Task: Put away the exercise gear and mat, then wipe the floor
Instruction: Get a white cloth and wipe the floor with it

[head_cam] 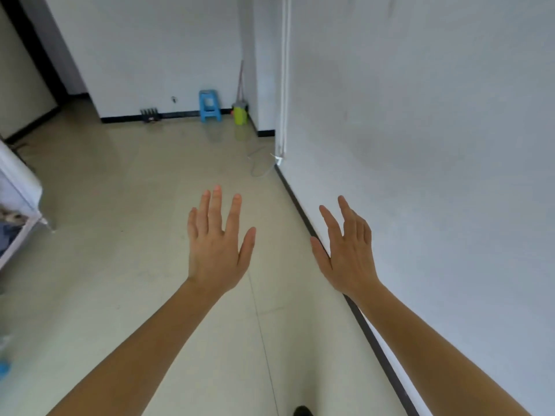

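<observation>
The person's left forearm [144, 340] and right forearm [435, 349] are bare along all of their visible length. The left hand [214, 250] and right hand [350, 256] are bare as well. The rounded toe of a black shoe [302, 411] shows at the bottom edge.
</observation>
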A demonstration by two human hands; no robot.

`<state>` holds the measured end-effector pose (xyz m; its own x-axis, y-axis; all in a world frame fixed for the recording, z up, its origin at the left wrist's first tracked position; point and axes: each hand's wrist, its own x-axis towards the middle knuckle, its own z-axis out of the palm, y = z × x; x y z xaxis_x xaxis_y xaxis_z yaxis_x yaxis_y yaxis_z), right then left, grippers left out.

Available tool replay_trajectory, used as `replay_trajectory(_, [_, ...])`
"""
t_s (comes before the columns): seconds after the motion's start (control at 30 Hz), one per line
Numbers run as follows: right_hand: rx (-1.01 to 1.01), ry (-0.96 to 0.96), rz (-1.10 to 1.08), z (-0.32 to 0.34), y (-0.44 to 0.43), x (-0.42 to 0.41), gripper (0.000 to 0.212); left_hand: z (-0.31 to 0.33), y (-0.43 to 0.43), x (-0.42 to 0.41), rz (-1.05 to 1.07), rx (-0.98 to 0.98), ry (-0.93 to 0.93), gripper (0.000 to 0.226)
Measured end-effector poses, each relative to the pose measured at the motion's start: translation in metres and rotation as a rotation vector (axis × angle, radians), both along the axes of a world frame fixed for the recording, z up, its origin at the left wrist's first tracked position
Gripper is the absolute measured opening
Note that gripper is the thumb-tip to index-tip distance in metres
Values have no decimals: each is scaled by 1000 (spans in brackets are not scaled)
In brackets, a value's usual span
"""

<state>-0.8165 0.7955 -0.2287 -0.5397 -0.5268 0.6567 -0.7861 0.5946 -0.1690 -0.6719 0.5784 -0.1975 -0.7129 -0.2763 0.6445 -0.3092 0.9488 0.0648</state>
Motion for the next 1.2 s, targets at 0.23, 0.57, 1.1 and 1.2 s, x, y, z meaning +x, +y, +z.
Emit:
replay_trajectory(0.23, [-65, -25, 104, 16, -146, -144, 58, 31, -116, -121, 139, -21, -13, 62])
replay_trajectory(0.57, [35, -45, 292, 29, -415, -262, 62, 45, -330, -196, 326, -59, -59, 61])
replay_trajectory(1.1, [72, -12, 265, 51, -863, -418, 62, 65, -794, -342, 328, -75, -54, 62])
replay_trajectory(1.2, [82, -4, 245, 44, -933, -462, 63, 61, -867, -390, 294, -87, -61, 62])
